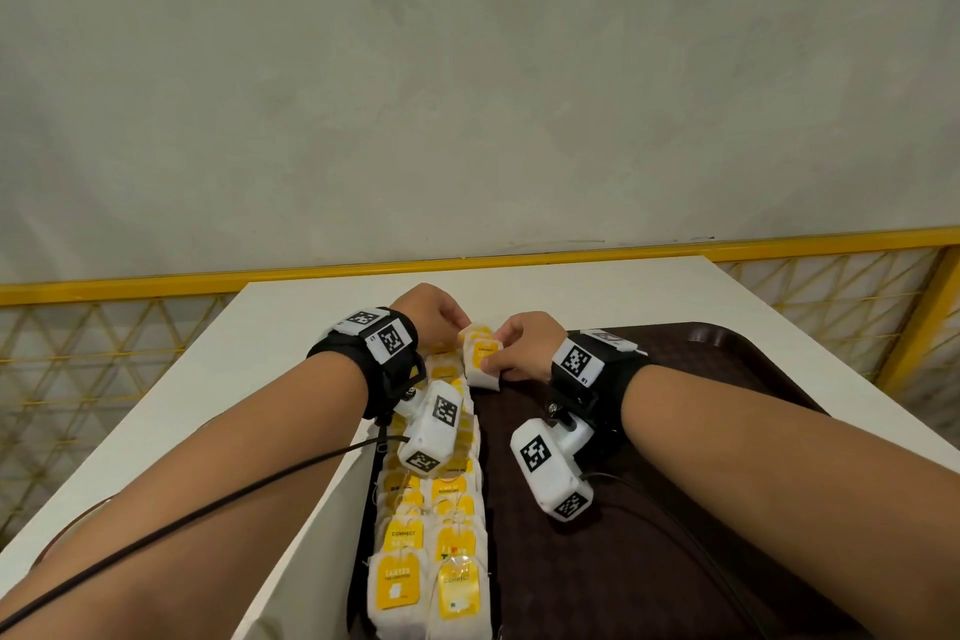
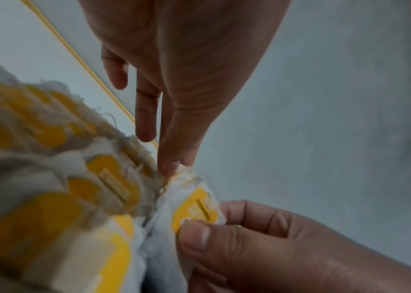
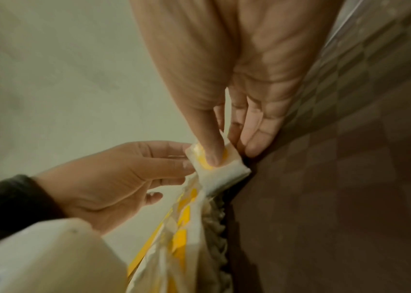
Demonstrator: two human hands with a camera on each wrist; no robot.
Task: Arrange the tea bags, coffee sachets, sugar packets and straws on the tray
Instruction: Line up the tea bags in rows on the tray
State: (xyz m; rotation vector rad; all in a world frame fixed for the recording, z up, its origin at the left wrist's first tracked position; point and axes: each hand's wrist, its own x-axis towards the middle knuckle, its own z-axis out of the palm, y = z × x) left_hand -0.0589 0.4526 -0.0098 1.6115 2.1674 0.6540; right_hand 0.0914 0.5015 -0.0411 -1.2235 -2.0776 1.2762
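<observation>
A dark brown tray [image 1: 675, 431] lies on a white table [image 1: 260, 379]. Tea bags [image 1: 431, 535] with yellow tags lie overlapping in two columns along the tray's left side. At the far end of these columns my right hand [image 1: 501, 364] pinches a white tea bag [image 1: 483, 353], thumb on its yellow tag [image 2: 194, 208]. In the right wrist view that thumb presses the tea bag [image 3: 224, 168] against the fingers of the right hand [image 3: 222, 150]. My left hand [image 1: 452, 325] pinches the same bag's top edge with its fingertips [image 2: 170, 166]. No sachets, sugar packets or straws are visible.
The tray's wide right part [image 1: 753, 390] is bare checkered surface. A yellow railing [image 1: 571, 257] with wire mesh runs behind the table, in front of a plain wall. The table's left edge runs close beside the tea bag columns. A black cable [image 1: 208, 509] trails along my left forearm.
</observation>
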